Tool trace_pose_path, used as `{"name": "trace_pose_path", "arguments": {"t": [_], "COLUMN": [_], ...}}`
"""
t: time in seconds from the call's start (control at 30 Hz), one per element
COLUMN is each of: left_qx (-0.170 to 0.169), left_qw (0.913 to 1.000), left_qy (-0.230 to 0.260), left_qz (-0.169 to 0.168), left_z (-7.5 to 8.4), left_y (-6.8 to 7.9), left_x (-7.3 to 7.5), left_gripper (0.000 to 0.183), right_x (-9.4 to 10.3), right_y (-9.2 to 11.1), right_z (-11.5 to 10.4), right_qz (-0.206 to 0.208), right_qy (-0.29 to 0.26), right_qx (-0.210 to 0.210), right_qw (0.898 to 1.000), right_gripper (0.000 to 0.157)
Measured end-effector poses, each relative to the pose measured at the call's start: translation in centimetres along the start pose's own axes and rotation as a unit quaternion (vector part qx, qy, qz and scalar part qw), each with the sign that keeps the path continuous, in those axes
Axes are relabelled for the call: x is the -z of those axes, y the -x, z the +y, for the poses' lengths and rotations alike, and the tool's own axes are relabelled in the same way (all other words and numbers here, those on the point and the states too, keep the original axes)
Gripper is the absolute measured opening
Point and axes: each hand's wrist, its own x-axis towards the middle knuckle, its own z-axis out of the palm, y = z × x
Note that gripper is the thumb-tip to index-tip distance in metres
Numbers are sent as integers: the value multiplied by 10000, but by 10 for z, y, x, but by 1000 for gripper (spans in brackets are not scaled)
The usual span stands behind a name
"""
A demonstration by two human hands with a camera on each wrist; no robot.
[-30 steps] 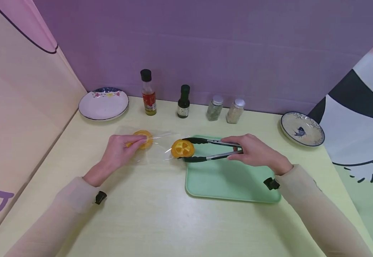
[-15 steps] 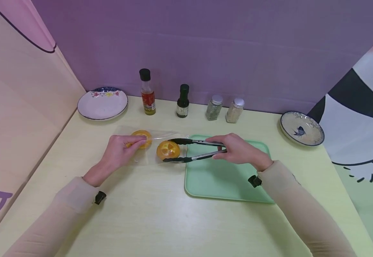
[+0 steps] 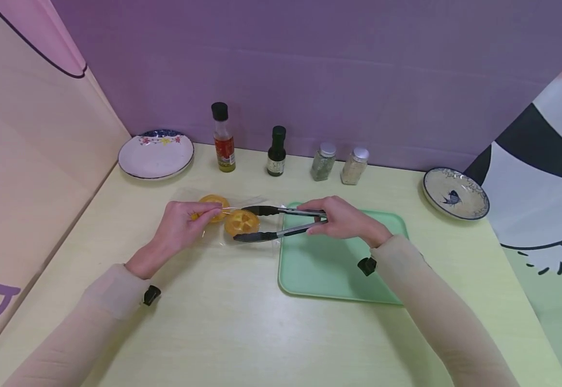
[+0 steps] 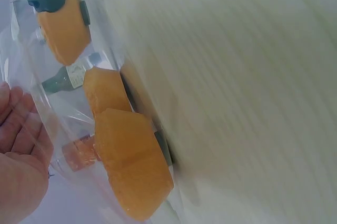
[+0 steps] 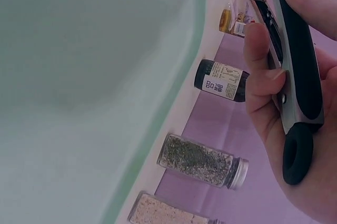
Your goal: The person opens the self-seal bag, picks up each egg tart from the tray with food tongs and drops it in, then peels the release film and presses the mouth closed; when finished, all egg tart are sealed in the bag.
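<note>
My left hand pinches the upper edge of a clear plastic bag with thumb and fingers. Inside lie golden bread rolls; one roll shows partly behind those fingers, and the left wrist view has two, a large near roll and a smaller one behind. My right hand grips metal tongs with black tips. Between the tips sits another scored roll, over the bag area and right beside the first roll. Film overlaps this roll in the left wrist view.
A green tray lies below the right hand. Behind stand a red-labelled bottle, a dark bottle and two spice jars, one with green herbs. Plates stand at the left and right.
The right hand has moved left with the tongs, carrying their roll from the tray's edge across the bag, close to the other roll. The left hand has stayed almost still.
</note>
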Motion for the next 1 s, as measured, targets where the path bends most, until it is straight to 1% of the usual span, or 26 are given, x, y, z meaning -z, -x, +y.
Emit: {"name": "trace_pose_path", "arguments": {"t": [0.23, 0.4, 0.53, 0.73, 1.0], "left_qx": [98, 89, 61, 0, 50], "left_qw": [9999, 9999, 9999, 9999, 9999], "left_qy": [39, 28, 67, 97, 86], "left_qz": [-115, -116, -121, -95, -114], "left_z": [0, 0, 0, 0, 0], "left_y": [-1, -1, 0, -1, -1], "left_x": [-1, -1, -2, -2, -3], "left_gripper": [15, 15, 15, 14, 14], "right_x": [-2, -2, -1, 2, -1], "right_y": [-13, -20, -25, -29, -32], "right_z": [-2, -8, -14, -23, -24], "right_qz": [-180, -321, -429, -536, -607], "right_qy": [81, 96, 96, 255, 214], "right_qx": [121, 196, 137, 132, 29], "right_qw": [9997, 9992, 9989, 9981, 9979], "right_gripper": [48, 50, 52, 53, 55]}}
